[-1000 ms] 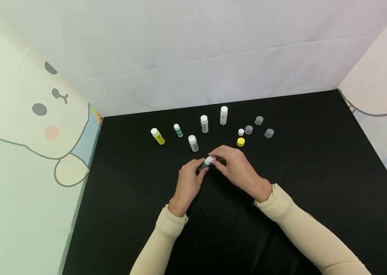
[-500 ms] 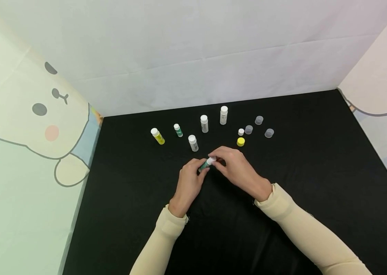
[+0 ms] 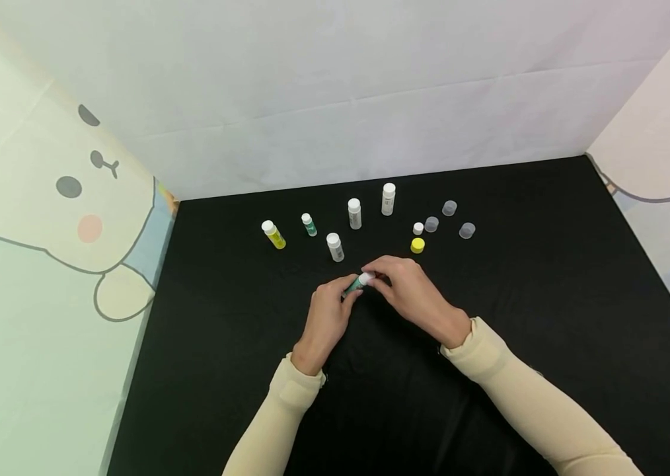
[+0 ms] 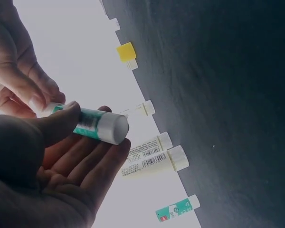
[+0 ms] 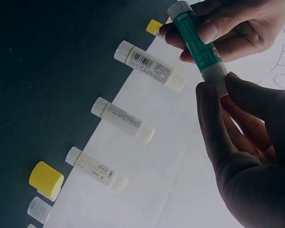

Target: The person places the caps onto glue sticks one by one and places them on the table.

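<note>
Between both hands is a green glue stick (image 3: pixel 356 284) with white ends, held tilted above the black table. My left hand (image 3: pixel 327 314) grips its green barrel between thumb and fingers; the left wrist view shows its round white end (image 4: pixel 115 129) facing the camera. At the other end, my right hand (image 3: pixel 409 291) pinches the white end (image 5: pixel 214 76) between thumb and fingertips. Nearest to the hands stands a white glue stick (image 3: pixel 335 247). Whether the pinched end is a separate cap cannot be told, as fingers partly cover it.
Behind the hands stand a yellow glue stick (image 3: pixel 273 235), a small green glue stick (image 3: pixel 309 225) and two more white ones (image 3: pixel 355 214). To the right lie a yellow cap (image 3: pixel 417 246), a small white cap (image 3: pixel 418 229) and several clear caps (image 3: pixel 449 208). A white cloth wall (image 3: pixel 347 132) rises behind the table.
The right hand has shifted very slightly toward the person. More of the green barrel shows between the hands than one second ago. The standing glue sticks and loose caps have stayed put.
</note>
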A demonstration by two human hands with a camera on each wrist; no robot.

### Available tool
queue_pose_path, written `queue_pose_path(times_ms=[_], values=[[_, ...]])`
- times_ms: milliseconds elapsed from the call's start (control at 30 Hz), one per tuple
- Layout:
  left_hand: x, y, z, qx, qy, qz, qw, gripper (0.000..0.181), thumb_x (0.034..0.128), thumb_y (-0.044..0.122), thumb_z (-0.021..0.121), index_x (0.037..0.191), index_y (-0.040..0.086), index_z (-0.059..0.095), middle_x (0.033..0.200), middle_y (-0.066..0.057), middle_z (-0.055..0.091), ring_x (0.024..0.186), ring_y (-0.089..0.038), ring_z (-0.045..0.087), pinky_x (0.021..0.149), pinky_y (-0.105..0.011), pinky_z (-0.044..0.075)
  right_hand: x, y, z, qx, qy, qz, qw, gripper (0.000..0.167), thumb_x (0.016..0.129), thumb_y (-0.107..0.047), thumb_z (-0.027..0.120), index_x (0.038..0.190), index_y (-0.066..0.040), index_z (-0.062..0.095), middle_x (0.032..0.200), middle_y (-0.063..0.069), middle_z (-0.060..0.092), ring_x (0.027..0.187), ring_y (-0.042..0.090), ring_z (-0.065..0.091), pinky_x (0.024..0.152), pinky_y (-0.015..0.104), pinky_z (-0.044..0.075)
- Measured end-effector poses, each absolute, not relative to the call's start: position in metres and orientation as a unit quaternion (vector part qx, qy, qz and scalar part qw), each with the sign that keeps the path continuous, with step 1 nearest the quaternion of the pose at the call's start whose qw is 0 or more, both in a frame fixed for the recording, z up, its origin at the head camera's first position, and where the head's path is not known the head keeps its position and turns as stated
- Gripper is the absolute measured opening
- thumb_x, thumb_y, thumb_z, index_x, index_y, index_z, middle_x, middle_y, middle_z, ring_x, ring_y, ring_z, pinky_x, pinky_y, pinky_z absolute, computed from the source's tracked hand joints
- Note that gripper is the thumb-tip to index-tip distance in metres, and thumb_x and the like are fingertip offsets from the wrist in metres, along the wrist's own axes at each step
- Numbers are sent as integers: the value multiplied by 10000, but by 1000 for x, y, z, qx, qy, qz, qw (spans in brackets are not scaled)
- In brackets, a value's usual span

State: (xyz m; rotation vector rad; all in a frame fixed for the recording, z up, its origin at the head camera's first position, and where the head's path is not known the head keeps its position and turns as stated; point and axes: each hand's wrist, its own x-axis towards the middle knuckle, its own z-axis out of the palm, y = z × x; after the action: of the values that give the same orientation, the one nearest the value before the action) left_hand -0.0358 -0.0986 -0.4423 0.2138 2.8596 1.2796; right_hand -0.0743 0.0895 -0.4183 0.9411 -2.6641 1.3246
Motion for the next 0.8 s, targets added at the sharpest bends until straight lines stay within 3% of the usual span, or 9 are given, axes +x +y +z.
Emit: queue_pose_path(times_ms=[800], values=[[-30, -99, -445, 102, 923, 369, -40, 154, 997, 64, 714, 1140, 52, 770, 1086, -102, 799, 979, -240, 774, 795, -423, 629, -68, 82, -419, 286, -862, 419, -10, 144, 977, 19, 728, 1107, -5, 783, 1060, 94, 766, 895, 180, 714, 793, 369, 609]])
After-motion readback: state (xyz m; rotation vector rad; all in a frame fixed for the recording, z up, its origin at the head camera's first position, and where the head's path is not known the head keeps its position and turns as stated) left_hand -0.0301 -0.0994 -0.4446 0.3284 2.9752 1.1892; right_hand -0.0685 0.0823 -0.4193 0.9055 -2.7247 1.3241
